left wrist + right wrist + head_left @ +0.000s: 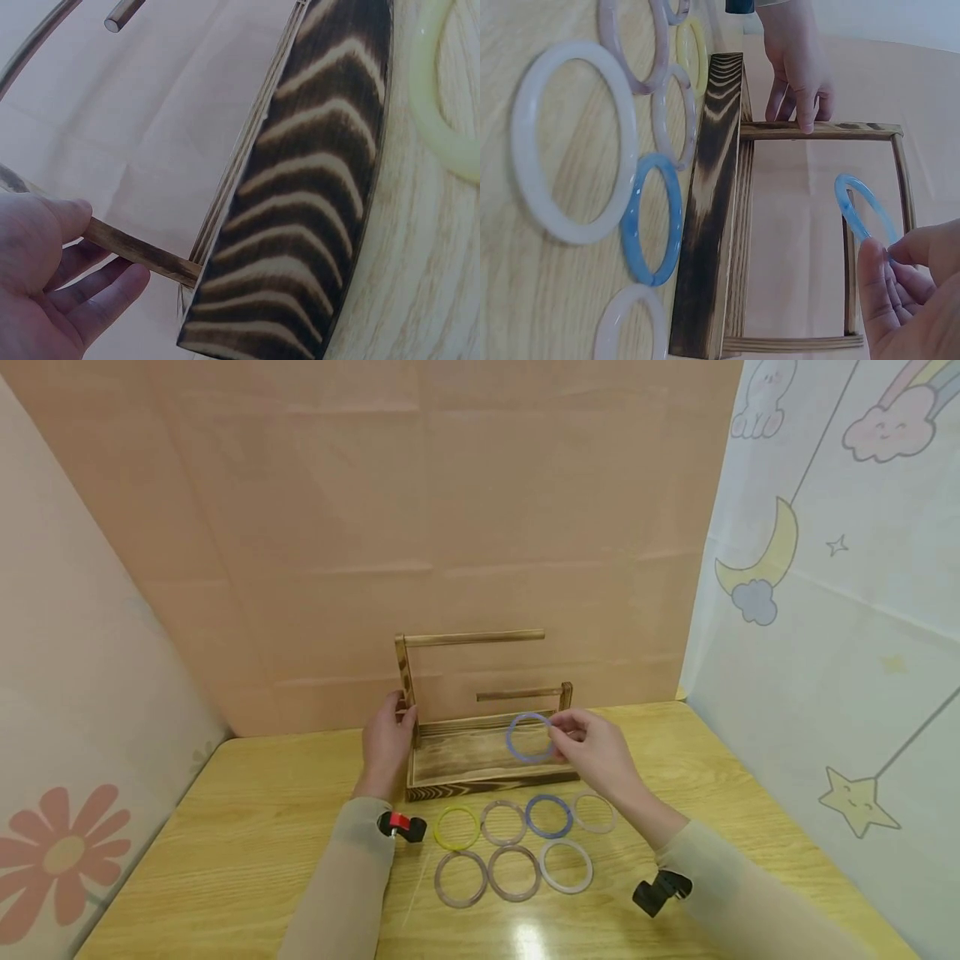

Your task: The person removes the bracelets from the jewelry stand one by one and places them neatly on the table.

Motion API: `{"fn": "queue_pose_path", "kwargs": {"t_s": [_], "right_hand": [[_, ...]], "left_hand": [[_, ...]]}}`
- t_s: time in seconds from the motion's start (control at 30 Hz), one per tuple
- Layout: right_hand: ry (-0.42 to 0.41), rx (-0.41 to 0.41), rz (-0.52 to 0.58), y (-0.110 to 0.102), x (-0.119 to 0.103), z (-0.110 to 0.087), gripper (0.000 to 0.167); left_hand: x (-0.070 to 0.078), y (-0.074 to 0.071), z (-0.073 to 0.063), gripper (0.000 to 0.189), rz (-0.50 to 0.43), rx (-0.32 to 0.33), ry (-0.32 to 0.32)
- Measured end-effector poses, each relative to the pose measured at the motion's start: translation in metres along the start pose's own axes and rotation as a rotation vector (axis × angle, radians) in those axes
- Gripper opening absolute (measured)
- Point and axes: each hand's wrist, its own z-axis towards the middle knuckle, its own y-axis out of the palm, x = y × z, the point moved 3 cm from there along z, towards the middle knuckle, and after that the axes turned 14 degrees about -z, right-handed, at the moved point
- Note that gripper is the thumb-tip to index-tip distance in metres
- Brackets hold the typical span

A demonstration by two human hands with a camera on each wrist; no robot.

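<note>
A wooden bangle stand point(495, 783) has a tray base, a high bar point(472, 637) from its left post and a lower bar point(517, 695) from its right post. My left hand point(387, 735) holds the left post point(142, 255) between thumb and fingers. With thumb and fingertips, my right hand point(596, 750) pinches a light blue bangle point(845, 206) by its edge. In the head view this bangle appears over the tray, just below the lower bar; in the right wrist view it overlaps that bar's free end. Whether the bar passes through it, I cannot tell.
In front of the stand, several bangles lie flat in two rows on the wooden table point(285, 827): among them a yellow one point(437, 842), a dark blue one point(530, 827) and a white one point(544, 875). Cloth walls point(337, 527) enclose the table's back and sides.
</note>
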Motion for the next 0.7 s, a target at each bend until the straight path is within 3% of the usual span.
{"fn": "queue_pose_path", "kwargs": {"t_s": [0.7], "right_hand": [[0.029,-0.101,-0.088,-0.031,0.031,-0.039,0.02]], "left_hand": [[0.003,-0.001,0.0,0.041,-0.002,-0.01,-0.003]]}}
